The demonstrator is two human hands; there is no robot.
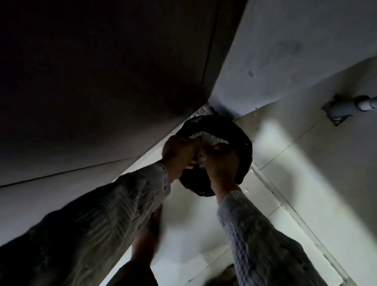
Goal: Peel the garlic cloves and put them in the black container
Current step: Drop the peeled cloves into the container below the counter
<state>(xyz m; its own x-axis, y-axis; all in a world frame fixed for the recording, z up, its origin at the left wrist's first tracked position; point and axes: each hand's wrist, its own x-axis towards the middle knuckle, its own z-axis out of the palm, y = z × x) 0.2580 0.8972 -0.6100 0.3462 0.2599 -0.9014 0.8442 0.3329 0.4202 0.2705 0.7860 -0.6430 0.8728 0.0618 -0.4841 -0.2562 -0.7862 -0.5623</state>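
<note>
A grey pipe (363, 102) meets the pale tiled floor (297, 180), right of a dark panel (98, 60).

The round black container (244, 149) beneath the fingers (216, 151) looks like smooth, faintly glossy plastic. Pale papery skins (201, 136) at the fingertips are crinkled. Behind the fingers, grey cable-knit cloth sleeves (265, 242) look coarse. Beyond, pale floor tiles (321, 173) look smooth, and the grey pipe (363, 103) matt.

The left hand (179, 153) and right hand (221, 164) hide much of the black container (245, 158); anything between them is too dim to tell.
</note>
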